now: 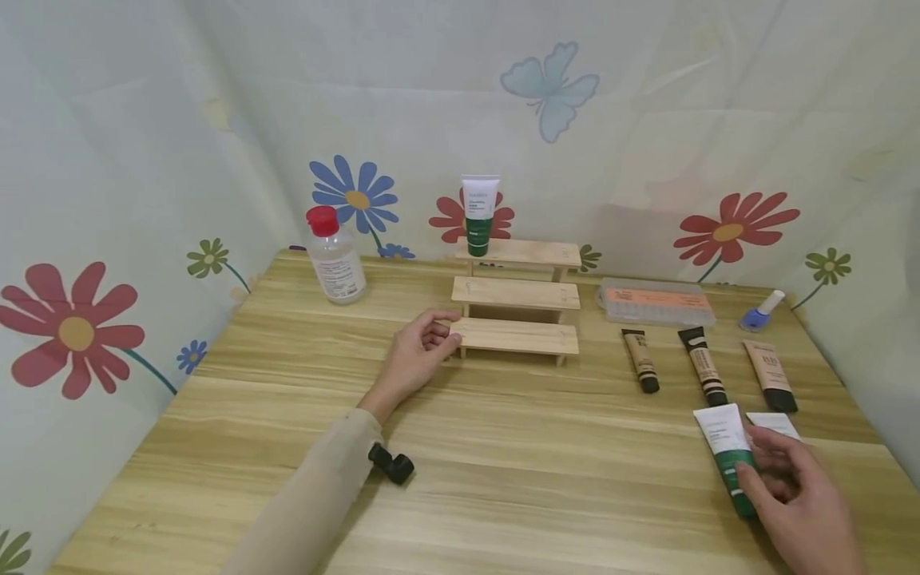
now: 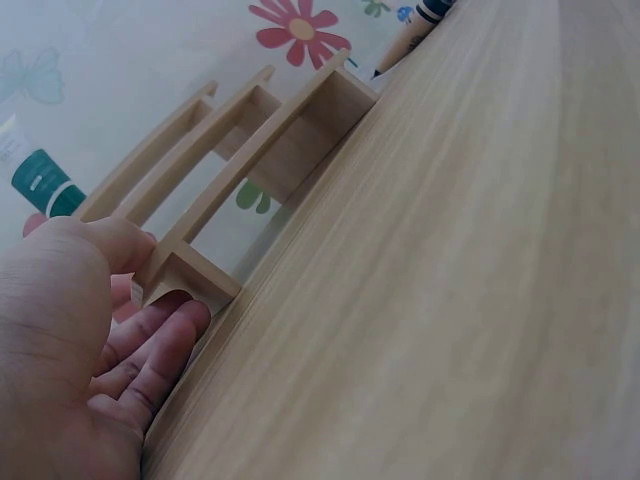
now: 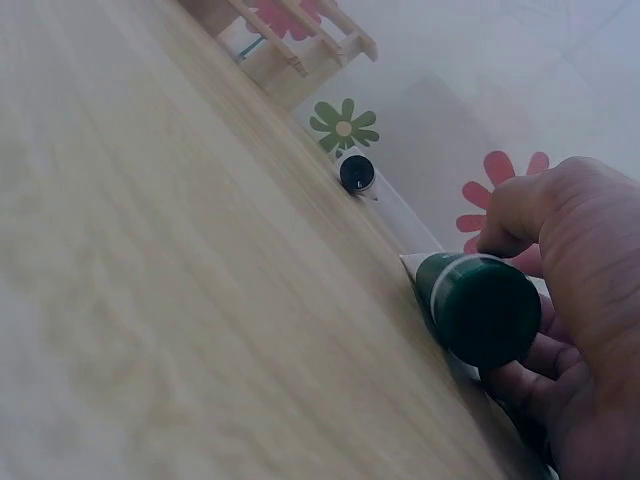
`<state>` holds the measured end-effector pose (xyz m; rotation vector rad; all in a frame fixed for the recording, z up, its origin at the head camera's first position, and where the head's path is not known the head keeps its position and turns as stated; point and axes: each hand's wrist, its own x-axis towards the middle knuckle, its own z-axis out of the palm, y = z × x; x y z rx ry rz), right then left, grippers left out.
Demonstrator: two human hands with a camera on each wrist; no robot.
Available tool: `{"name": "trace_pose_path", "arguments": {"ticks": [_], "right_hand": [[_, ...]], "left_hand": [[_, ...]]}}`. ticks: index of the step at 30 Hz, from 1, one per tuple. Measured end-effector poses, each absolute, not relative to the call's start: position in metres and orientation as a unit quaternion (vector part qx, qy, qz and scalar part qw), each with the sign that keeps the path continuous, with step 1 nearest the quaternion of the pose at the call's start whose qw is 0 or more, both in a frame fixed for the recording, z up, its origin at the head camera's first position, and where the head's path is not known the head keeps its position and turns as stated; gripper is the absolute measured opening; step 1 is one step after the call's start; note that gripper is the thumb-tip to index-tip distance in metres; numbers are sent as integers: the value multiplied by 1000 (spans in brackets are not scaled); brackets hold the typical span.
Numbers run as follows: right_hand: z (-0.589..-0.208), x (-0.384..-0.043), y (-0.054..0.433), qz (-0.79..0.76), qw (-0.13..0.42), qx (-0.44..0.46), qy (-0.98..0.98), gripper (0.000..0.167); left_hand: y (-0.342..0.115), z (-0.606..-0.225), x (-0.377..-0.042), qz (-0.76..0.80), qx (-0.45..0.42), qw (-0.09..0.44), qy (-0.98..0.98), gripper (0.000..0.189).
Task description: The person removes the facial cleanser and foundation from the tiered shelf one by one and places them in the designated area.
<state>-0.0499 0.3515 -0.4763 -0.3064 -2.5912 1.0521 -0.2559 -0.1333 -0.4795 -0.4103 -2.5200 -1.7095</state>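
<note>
A three-step wooden display stand (image 1: 515,294) stands near the back of the table. My left hand (image 1: 424,347) holds the left end of its lowest step; in the left wrist view, thumb and fingers are around that end. A white and green tube (image 1: 479,216) is upright on its cap on the top step. At the right front, my right hand (image 1: 801,487) grips a second white and green tube (image 1: 726,455) by its side, with the green cap towards me. Another white-ended tube (image 1: 775,423) lies partly hidden behind those fingers.
Behind the right hand lie a small beige tube (image 1: 640,359), a black-ended tube (image 1: 703,366) and a wider beige tube (image 1: 769,375). Farther back are a clear plastic case (image 1: 656,302) and blue nail polish (image 1: 762,311). A red-capped bottle (image 1: 336,259) stands at the back left.
</note>
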Motion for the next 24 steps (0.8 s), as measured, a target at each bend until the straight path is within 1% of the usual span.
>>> {"name": "trace_pose_path", "arguments": {"ticks": [17,24], "right_hand": [[-470,-49,344,339,194,-138,-910,41],[-465,-49,341,329,194,-179,-907,39]], "left_hand": [[-133,-479,-255,-560,-138,36,-816,33],[-134,-480,-256,-559,-137,33,-817,33]]}}
